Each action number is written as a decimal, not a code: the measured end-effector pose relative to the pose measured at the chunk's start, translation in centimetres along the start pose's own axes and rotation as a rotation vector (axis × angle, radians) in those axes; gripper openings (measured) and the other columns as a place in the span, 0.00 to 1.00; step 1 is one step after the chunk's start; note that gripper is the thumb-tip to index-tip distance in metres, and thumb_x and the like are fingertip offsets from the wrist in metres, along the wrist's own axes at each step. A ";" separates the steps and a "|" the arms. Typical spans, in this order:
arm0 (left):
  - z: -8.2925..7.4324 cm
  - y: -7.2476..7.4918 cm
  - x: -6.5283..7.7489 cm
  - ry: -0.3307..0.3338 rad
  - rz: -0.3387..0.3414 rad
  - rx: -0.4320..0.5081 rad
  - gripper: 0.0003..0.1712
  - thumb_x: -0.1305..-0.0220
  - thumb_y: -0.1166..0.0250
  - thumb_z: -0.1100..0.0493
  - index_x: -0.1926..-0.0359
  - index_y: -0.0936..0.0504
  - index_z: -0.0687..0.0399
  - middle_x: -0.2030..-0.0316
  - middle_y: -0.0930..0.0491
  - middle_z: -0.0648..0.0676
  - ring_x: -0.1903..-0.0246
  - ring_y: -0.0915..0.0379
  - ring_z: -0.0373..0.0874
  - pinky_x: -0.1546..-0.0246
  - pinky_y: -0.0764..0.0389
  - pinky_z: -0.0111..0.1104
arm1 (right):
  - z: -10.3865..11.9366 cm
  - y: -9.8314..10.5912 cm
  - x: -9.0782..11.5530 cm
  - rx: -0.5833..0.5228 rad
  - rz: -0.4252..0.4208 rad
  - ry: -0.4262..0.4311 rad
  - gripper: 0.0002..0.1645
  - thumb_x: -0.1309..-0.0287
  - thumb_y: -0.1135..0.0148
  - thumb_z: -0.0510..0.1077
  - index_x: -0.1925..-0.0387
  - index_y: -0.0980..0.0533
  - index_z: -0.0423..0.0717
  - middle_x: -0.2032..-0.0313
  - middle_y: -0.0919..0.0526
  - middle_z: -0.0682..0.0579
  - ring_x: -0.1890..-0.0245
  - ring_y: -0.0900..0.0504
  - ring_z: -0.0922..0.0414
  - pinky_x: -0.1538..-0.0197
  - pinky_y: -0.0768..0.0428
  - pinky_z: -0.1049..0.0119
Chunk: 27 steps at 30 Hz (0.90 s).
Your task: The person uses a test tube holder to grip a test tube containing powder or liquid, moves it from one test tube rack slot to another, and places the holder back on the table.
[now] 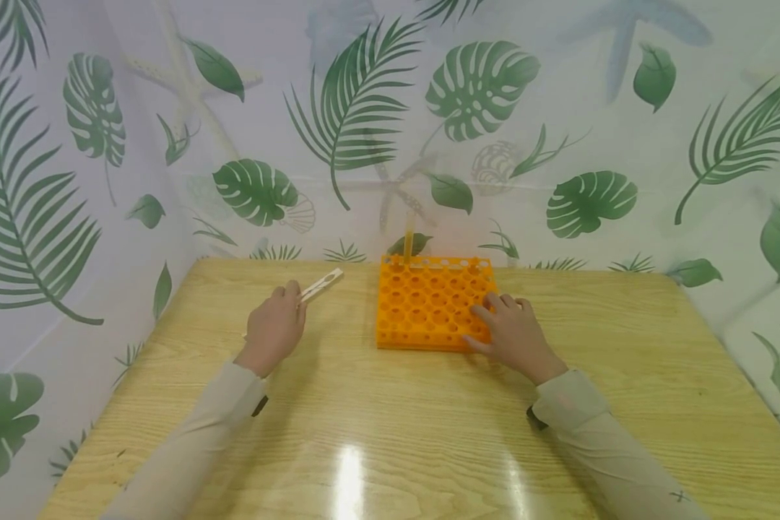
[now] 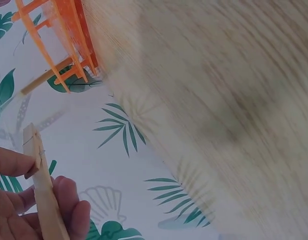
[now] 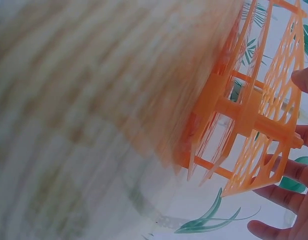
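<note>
A wooden test tube clamp [image 1: 321, 284], pale and slender, is pinched in my left hand [image 1: 274, 328] left of the rack. Its far end points up and to the right, and the left wrist view shows thumb and fingers on both sides of the wood. The orange test tube rack [image 1: 429, 345] stands near the back of the table. At its back left a test tube [image 1: 408, 242] with yellowish contents rises upright from a hole. My right hand [image 1: 513, 336] rests on the rack's right end, fingers spread and fairly straight, thumb toward the front edge.
The wood-grain table [image 1: 390, 412] reaches back to a wall covering [image 1: 377, 144] printed with leaves, which also runs along both sides. Many round holes cover the rack's top. Light reflects off the table's front part.
</note>
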<state>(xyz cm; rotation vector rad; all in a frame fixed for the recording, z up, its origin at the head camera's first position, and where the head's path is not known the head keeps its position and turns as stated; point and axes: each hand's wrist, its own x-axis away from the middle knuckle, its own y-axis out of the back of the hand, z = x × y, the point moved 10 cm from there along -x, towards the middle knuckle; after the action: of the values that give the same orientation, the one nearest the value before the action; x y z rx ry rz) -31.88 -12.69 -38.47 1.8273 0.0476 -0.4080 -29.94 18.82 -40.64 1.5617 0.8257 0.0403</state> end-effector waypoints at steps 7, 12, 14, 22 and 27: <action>0.4 0.3 0.2 0.016 0.000 0.012 0.09 0.31 0.48 0.59 0.60 0.34 0.62 0.76 0.29 0.58 0.88 0.39 0.43 0.90 0.40 0.29 | 0.0 0.1 -0.1 0.000 -0.012 0.004 0.28 0.55 0.33 0.65 0.63 0.24 0.47 0.66 0.26 0.45 0.66 0.24 0.46 0.61 0.23 0.45; 0.7 0.3 0.2 0.015 -0.018 0.007 0.09 0.30 0.48 0.58 0.60 0.34 0.61 0.80 0.31 0.56 0.88 0.40 0.43 0.90 0.41 0.28 | 0.0 0.2 -0.2 -0.003 -0.013 0.005 0.29 0.55 0.33 0.65 0.62 0.23 0.47 0.67 0.26 0.45 0.66 0.24 0.46 0.61 0.23 0.45; 0.8 0.3 0.2 0.013 -0.018 0.011 0.09 0.30 0.49 0.58 0.59 0.34 0.61 0.81 0.32 0.56 0.89 0.41 0.43 0.91 0.42 0.29 | 0.0 0.2 -0.2 -0.003 -0.013 0.003 0.29 0.55 0.33 0.65 0.62 0.23 0.47 0.66 0.26 0.45 0.66 0.25 0.46 0.61 0.23 0.45; 1.0 -0.1 0.4 0.010 0.001 0.000 0.12 0.28 0.50 0.53 0.52 0.34 0.56 0.88 0.33 0.53 0.92 0.44 0.40 0.92 0.45 0.27 | 0.0 0.0 -0.1 -0.002 -0.004 0.003 0.29 0.55 0.34 0.66 0.62 0.23 0.47 0.66 0.25 0.45 0.66 0.24 0.46 0.61 0.23 0.45; 0.9 -0.2 0.7 0.005 -0.001 -0.011 0.13 0.29 0.49 0.52 0.50 0.34 0.55 0.92 0.37 0.51 0.93 0.47 0.39 0.93 0.49 0.27 | 0.0 0.1 0.0 -0.011 0.002 -0.006 0.28 0.55 0.34 0.65 0.62 0.24 0.47 0.66 0.25 0.45 0.66 0.25 0.46 0.61 0.24 0.44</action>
<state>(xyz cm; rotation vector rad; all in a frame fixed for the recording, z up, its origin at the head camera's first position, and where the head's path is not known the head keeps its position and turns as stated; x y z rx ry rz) -31.50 -13.58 -39.04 1.8180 0.0546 -0.4033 -29.90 18.79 -40.57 1.5515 0.8180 0.0420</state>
